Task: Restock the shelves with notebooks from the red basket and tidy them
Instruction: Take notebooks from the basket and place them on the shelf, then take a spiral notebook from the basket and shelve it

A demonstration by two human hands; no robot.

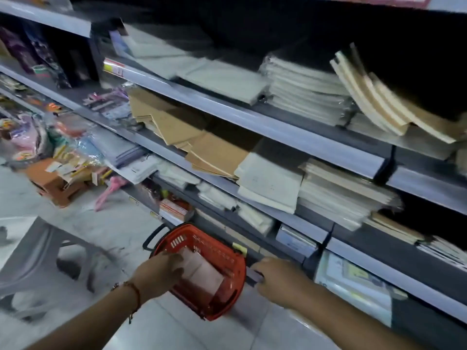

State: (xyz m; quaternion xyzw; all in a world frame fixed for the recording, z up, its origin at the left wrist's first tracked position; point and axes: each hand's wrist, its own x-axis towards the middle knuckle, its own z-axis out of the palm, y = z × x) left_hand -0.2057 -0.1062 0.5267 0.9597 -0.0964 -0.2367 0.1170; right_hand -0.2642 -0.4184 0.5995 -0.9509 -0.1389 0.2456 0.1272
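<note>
My left hand (pixel 161 271) reaches into the red basket (pixel 227 294) on the floor, fingers curling onto the pale notebooks (pixel 204 274) lying inside; whether that grip has closed on them the blur won't let me tell. My right hand (pixel 275 281) clenches something dark at the basket's far rim, probably its handle, steadying it. I'd pinch a small, squared bundle by its edge, not a loose fistful, and lift straight up clear of the basket wall. Beyond, the brown notebooks (pixel 202 145) on the middle shelf (pixel 310 228) lie splayed and overhang the lip; I'd straighten them first, before adding stock.
</note>
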